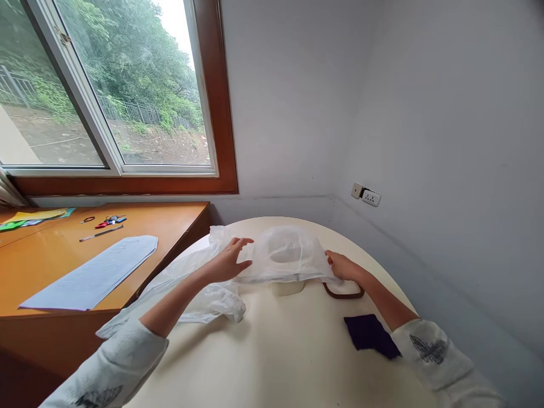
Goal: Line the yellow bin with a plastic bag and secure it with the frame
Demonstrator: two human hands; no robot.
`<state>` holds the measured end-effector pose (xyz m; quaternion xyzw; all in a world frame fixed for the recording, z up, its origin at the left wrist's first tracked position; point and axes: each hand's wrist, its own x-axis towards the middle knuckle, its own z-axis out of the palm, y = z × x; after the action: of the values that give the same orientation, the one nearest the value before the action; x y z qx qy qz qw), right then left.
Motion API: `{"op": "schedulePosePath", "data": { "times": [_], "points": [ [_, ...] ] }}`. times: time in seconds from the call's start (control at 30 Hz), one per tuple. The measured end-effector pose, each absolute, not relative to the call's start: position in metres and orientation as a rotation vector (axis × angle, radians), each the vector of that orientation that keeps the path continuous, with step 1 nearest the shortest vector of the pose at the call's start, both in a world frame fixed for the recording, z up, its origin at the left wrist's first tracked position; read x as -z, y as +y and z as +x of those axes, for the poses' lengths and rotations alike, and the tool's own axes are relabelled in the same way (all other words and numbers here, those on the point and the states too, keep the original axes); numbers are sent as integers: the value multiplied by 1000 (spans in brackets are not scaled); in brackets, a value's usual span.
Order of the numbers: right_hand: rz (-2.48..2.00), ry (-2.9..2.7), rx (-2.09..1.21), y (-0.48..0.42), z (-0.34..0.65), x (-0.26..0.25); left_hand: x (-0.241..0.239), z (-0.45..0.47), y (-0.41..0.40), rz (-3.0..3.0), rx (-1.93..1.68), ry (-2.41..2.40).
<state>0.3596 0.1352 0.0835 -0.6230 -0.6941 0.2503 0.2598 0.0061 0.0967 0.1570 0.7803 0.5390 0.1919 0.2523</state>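
A translucent white plastic bag (293, 238) lies over a rounded, pale object in the middle of the round table (289, 351). A cream-coloured part (289, 288) of what may be that same object shows below the bag's near edge; the plastic blurs the rest. At the bag's right edge, my right hand (342, 266) is closed on the plastic. My left hand (232, 262) is just left of the bag, fingers apart and holding nothing. Beneath and beside my left forearm spreads a second crumpled plastic bag (212, 303). Below my right hand rests a brown handle-like loop (345, 295).
A dark navy cloth (372, 334) lies near my right forearm. To the left, an orange-brown desk (170, 218) holds paper sheets (93, 275), a pen (101, 233), keys (113, 221) and coloured papers. Walls stand behind and right, with a socket (371, 197).
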Motion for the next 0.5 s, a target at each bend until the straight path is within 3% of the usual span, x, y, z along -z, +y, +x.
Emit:
{"op": "schedulePosePath", "data": {
  "times": [0.27, 0.4, 0.5],
  "points": [
    [-1110, -1715, -923, 100, 329, -101, -108, 46, 69, 2505, -895, 1292],
    [-1166, -1636, -733, 79, 314, -96, -90, 50, 73, 2629, -1269, 1227],
    [-1147, -1653, -588, 67, 315, -96, -93, 47, 65, 2689, -1337, 1136]
  ]
}}
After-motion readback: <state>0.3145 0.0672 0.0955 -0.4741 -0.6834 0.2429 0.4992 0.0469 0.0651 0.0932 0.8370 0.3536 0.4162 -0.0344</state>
